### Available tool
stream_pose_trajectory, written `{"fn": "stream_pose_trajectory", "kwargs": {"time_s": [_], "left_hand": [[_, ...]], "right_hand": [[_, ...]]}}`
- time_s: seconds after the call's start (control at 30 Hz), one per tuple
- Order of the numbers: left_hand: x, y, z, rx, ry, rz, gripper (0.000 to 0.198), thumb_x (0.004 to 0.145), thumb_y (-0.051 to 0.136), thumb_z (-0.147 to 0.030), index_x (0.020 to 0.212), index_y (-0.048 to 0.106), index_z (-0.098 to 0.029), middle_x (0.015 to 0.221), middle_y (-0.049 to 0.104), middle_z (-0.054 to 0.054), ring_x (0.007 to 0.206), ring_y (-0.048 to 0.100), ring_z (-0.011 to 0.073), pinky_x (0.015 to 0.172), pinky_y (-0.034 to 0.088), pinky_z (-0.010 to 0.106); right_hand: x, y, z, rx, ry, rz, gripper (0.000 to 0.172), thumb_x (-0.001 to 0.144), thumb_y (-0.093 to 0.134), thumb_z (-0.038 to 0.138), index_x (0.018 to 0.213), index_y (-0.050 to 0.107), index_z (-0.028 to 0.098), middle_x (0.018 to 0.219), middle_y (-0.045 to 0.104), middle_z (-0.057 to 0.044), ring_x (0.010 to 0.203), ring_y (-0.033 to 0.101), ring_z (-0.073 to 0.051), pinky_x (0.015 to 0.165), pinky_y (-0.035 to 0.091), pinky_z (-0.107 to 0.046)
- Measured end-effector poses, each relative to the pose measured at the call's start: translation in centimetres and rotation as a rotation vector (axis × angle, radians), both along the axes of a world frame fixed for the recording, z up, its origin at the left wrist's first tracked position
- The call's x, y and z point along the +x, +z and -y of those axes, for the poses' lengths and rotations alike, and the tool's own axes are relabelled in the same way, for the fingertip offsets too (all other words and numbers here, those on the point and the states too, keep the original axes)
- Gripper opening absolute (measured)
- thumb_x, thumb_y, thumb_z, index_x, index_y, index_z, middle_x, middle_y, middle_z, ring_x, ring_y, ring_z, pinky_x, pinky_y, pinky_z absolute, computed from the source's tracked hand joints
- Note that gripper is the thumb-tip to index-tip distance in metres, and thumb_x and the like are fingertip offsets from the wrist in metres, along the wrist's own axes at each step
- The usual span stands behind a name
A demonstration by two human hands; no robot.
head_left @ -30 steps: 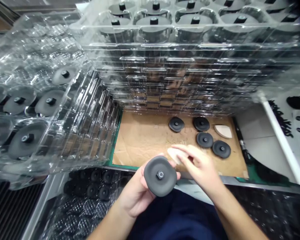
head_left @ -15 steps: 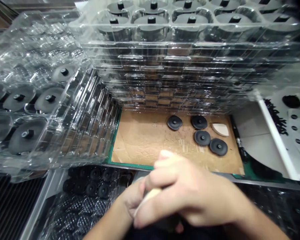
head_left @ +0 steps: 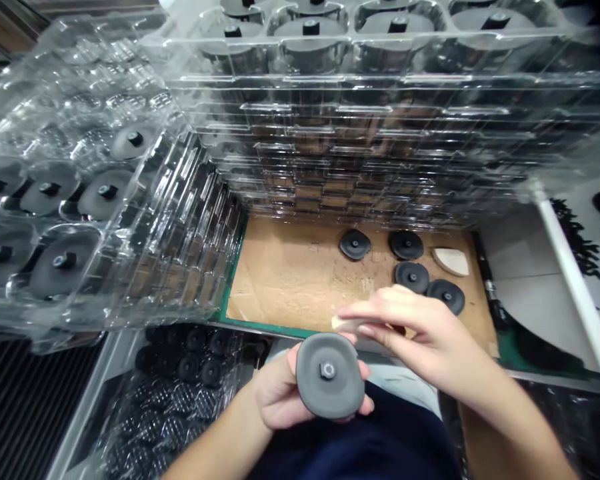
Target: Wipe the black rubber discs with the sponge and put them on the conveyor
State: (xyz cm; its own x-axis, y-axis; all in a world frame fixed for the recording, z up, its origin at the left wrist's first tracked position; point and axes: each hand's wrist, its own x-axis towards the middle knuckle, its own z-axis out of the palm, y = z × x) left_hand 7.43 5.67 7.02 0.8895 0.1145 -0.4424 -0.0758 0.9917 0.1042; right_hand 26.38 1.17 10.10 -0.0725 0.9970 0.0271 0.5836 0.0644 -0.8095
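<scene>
In my left hand (head_left: 279,399) lies a dark grey rounded disc (head_left: 333,397) with a short central stem facing up, gripped at its edges by my fingers. My right hand (head_left: 425,330), just to the right and above it, pinches a thin cream pad (head_left: 349,325) between thumb and fingers. Several similar black discs, among them one alone (head_left: 355,245) and one by my right hand (head_left: 446,295), lie on a cardboard sheet (head_left: 280,280). A cream wedge-shaped piece (head_left: 451,261) rests at the sheet's right side.
Tall stacks of clear plastic trays (head_left: 330,133) holding grey discs stand behind the cardboard, with more trays (head_left: 180,220) on the left. A white-edged bin wall (head_left: 573,273) borders the right. Below left lies another tray of black discs (head_left: 180,400).
My hands have moved apart. The disc now shows face up in my left hand, and my right hand has shifted right and up with the cream pad. The view has moved slightly.
</scene>
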Motion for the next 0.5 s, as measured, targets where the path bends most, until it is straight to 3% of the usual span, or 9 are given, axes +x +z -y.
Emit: {"fn": "stream_pose_trajectory", "kwargs": {"time_s": [0.07, 0.17, 0.23, 0.3, 0.37, 0.43, 0.5], "left_hand": [[0.2, 0.2, -0.4, -0.066, 0.047, 0.107, 0.048, 0.056, 0.083, -0.034, 0.1, 0.071, -0.019, 0.09, 0.075, 0.007, 0.075, 0.072, 0.0223, 0.058, 0.056, 0.022], [0.4, 0.4, -0.7, -0.019, 0.082, 0.089, 0.038, 0.061, 0.079, -0.024, 0.097, 0.07, -0.013, 0.089, 0.074, 0.007, 0.075, 0.072, 0.0215, 0.059, 0.056, 0.021], [0.3, 0.3, -0.7, 0.02, 0.069, 0.063, 0.038, 0.061, 0.08, -0.025, 0.094, 0.07, -0.01, 0.088, 0.073, 0.008, 0.076, 0.071, 0.0214, 0.06, 0.055, 0.021], [0.3, 0.4, -0.7, 0.05, 0.048, 0.034, 0.042, 0.061, 0.08, -0.026, 0.099, 0.069, -0.011, 0.091, 0.073, 0.008, 0.079, 0.071, 0.0221, 0.063, 0.054, 0.022], [0.5, 0.6, -0.6, 0.108, 0.068, -0.013, 0.049, 0.058, 0.083, -0.025, 0.104, 0.067, -0.016, 0.096, 0.073, 0.006, 0.082, 0.071, 0.0222, 0.068, 0.054, 0.025], [0.7, 0.9, -0.4, 0.226, 0.127, -0.089, 0.056, 0.052, 0.086, -0.023, 0.105, 0.067, -0.019, 0.096, 0.073, 0.005, 0.086, 0.069, 0.0208, 0.077, 0.052, 0.026], [1.0, 1.2, -0.2, 0.356, 0.193, -0.201, 0.055, 0.049, 0.088, -0.024, 0.1, 0.069, -0.02, 0.096, 0.073, 0.004, 0.094, 0.066, 0.0204, 0.087, 0.048, 0.027]], "right_hand": [[-0.6, -3.0, 1.3, -0.071, -0.124, -0.009, 0.023, 0.092, 0.051, 0.023, 0.107, 0.068, 0.025, 0.088, 0.071, -0.002, 0.077, 0.063, -0.015, 0.07, 0.047, -0.028], [-1.8, -7.2, 2.6, -0.125, -0.237, 0.031, 0.022, 0.09, 0.051, 0.022, 0.096, 0.073, 0.021, 0.085, 0.074, -0.004, 0.078, 0.067, -0.019, 0.07, 0.051, -0.032], [-1.8, -8.2, 2.8, -0.136, -0.255, 0.023, 0.021, 0.089, 0.053, 0.023, 0.092, 0.074, 0.021, 0.083, 0.074, -0.004, 0.077, 0.068, -0.02, 0.069, 0.053, -0.032], [-1.5, -6.9, 2.6, -0.129, -0.303, 0.009, 0.022, 0.089, 0.053, 0.026, 0.099, 0.072, 0.021, 0.087, 0.073, -0.005, 0.074, 0.067, -0.018, 0.064, 0.053, -0.029], [-1.6, -3.8, 2.1, -0.054, -0.408, -0.019, 0.024, 0.09, 0.052, 0.028, 0.107, 0.068, 0.022, 0.096, 0.072, -0.006, 0.07, 0.065, -0.016, 0.058, 0.051, -0.026], [-2.4, -0.3, 1.6, 0.129, -0.521, -0.056, 0.023, 0.089, 0.054, 0.024, 0.109, 0.066, 0.024, 0.101, 0.07, -0.005, 0.07, 0.063, -0.015, 0.058, 0.05, -0.026], [-3.9, 2.4, 1.3, 0.335, -0.424, -0.024, 0.024, 0.088, 0.053, 0.016, 0.109, 0.065, 0.017, 0.094, 0.071, -0.007, 0.072, 0.062, -0.017, 0.065, 0.05, -0.03]]}}
